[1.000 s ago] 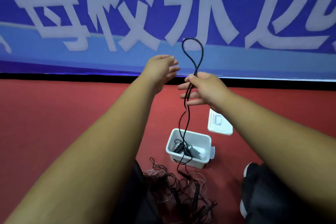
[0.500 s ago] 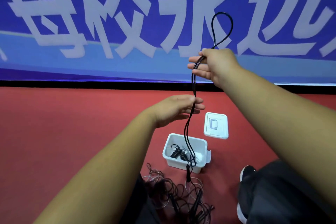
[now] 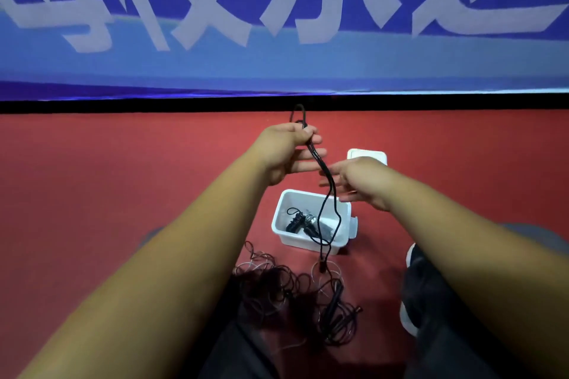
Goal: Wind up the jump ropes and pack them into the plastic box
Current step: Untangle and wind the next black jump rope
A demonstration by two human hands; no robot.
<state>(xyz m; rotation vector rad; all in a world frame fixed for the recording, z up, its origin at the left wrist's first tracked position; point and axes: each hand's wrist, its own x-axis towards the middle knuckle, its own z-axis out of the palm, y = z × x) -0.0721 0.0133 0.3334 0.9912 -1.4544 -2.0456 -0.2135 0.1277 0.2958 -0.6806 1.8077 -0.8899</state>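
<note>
The left hand (image 3: 286,148) pinches the doubled thin black jump rope (image 3: 330,188) near its fold, so both strands hang straight over the open white plastic box (image 3: 295,241) on the red floor (image 3: 92,178). The right hand (image 3: 357,181) is spread beside the strands, holding nothing. Half a second ago the right hand held that fold higher.

box (image 3: 284,226): smooth white plastic | rope (image 3: 326,175): black, glossy | floor (image 3: 123,169): matt red
</note>
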